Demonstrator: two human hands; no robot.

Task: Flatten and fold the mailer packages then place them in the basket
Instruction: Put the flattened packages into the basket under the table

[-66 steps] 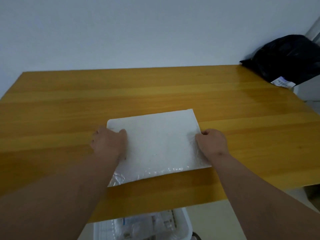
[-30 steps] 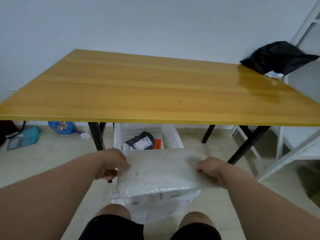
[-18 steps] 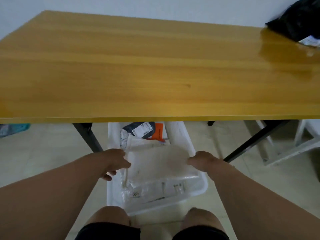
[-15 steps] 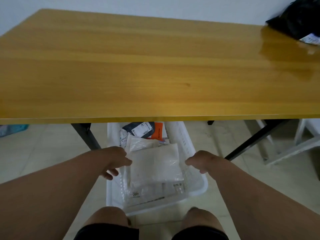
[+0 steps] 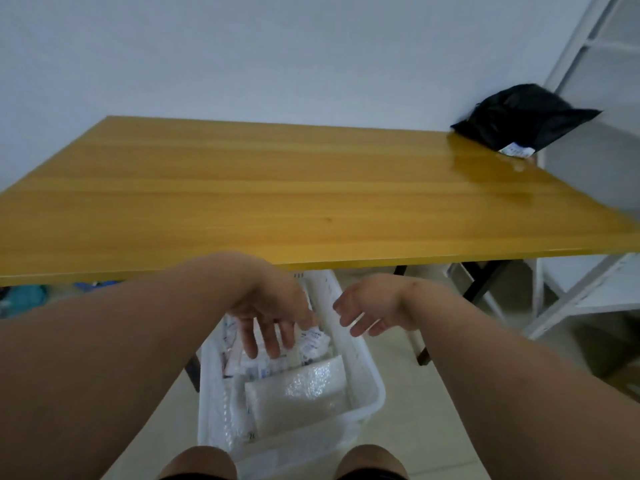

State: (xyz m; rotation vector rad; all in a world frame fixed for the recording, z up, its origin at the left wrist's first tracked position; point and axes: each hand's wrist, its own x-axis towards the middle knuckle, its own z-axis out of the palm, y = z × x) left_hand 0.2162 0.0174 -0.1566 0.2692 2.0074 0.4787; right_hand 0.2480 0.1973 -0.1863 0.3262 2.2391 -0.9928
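A folded white bubble mailer (image 5: 299, 393) lies on top of other packages inside the white plastic basket (image 5: 369, 372) on the floor under the table's near edge. My left hand (image 5: 270, 313) hangs above the basket with fingers spread and relaxed, holding nothing. My right hand (image 5: 369, 306) hovers just right of it, above the basket's right rim, palm turned inward and fingers loose, also holding nothing. A black mailer bag (image 5: 523, 117) with a white label sits at the table's far right corner.
The yellow wooden table (image 5: 277, 192) spans the view in front of me, its black legs (image 5: 485, 282) beside the basket. A white metal rack (image 5: 581, 271) stands at the right. My knees (image 5: 370, 462) are at the bottom edge, close to the basket.
Both hands carried the folded white mailer from the table down to the basket, let it go and rose away with fingers spread. The view tilted back up toward the table.
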